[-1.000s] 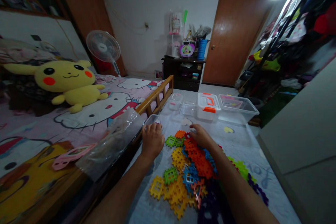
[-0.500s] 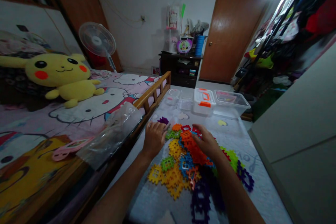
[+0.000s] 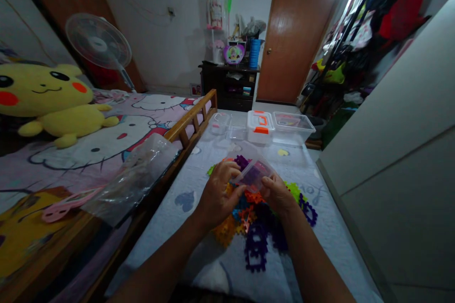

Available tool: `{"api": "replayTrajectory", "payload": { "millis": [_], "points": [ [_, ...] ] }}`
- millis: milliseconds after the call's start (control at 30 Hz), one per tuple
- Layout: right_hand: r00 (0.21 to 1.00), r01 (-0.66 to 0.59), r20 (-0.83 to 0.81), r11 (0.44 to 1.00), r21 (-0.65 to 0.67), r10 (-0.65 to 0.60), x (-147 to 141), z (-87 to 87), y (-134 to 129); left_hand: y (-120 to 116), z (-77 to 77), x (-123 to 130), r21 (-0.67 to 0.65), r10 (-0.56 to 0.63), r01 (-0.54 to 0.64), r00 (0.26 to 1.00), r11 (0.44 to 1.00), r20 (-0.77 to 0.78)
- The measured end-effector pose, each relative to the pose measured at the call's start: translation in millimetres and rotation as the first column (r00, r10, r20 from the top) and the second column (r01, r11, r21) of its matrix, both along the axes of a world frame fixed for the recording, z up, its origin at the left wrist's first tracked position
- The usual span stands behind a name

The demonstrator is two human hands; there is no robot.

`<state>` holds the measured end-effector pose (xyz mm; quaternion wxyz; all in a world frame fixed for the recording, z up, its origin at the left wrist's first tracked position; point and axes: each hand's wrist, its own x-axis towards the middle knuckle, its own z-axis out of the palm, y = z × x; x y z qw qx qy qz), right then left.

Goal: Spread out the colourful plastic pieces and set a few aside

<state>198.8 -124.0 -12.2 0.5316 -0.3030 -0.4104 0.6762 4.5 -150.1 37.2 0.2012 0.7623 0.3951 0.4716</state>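
Between my two hands a clear plastic container (image 3: 254,174) is held tilted above a pile of coloured toy pieces. My left hand (image 3: 221,194) grips its left side, thumb toward me. At its right edge my right hand (image 3: 279,192) has its fingers closed on it. Purple pieces (image 3: 256,246), orange-yellow pieces (image 3: 224,233) and lime green pieces (image 3: 293,190) show around and below the hands. Part of the pile is hidden behind the hands and the container.
Beyond the pile stand a lidded box with orange clips (image 3: 260,128), an open clear bin (image 3: 293,128) and a small clear tub (image 3: 220,124). A wooden bed rail (image 3: 192,120) runs along the left, with a plastic bag (image 3: 137,177) beside it.
Both hands have come together and now hold a clear container over the pile; before, they were apart at the pieces. The view has shifted to the right.
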Motion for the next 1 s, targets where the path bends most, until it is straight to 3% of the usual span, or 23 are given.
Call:
{"api": "replayTrajectory", "payload": {
  "millis": [100,200,300,400,500,600,700,800,900,1000],
  "points": [
    [0.995,0.076,0.063,0.997,0.022,-0.077,10,-0.5,-7,-2,-2.9,7,-0.214,-0.107,0.151,0.973,0.965,0.205],
    [0.970,0.136,0.199,0.990,0.036,-0.140,20,3.4,-12,1,-13.4,17,-0.403,-0.103,0.346,0.851,0.847,0.514],
    [0.909,0.179,0.372,0.982,0.063,-0.190,24,14.0,-16,4,-23.3,31,-0.495,0.080,0.494,0.645,0.715,0.760],
    [0.770,0.198,0.591,0.970,0.138,-0.241,18,25.4,-18,7,-27.0,40,-0.524,0.310,0.565,0.434,0.638,0.846],
    [0.599,0.194,0.732,0.946,0.261,-0.325,7,30.5,-19,8,-28.0,39,-0.573,0.498,0.577,0.303,0.582,0.812],
    [0.513,0.184,0.760,0.916,0.357,-0.400,-3,30.2,-18,9,-31.9,32,-0.587,0.582,0.577,0.223,0.567,0.782],
    [0.512,0.178,0.753,0.909,0.378,-0.413,-8,30.1,-15,11,-41.1,26,-0.589,0.583,0.563,0.219,0.580,0.783],
    [0.560,0.187,0.728,0.916,0.355,-0.396,-9,31.8,-14,13,-55.0,22,-0.634,0.579,0.488,0.282,0.600,0.765],
    [0.593,0.204,0.711,0.924,0.322,-0.379,-4,33.6,-15,16,-69.3,19,-0.656,0.526,0.344,0.401,0.672,0.750],
    [0.573,0.229,0.726,0.925,0.304,-0.380,6,34.8,-16,17,-80.1,15,-0.646,0.463,0.190,0.554,0.739,0.692]
  ]
}}
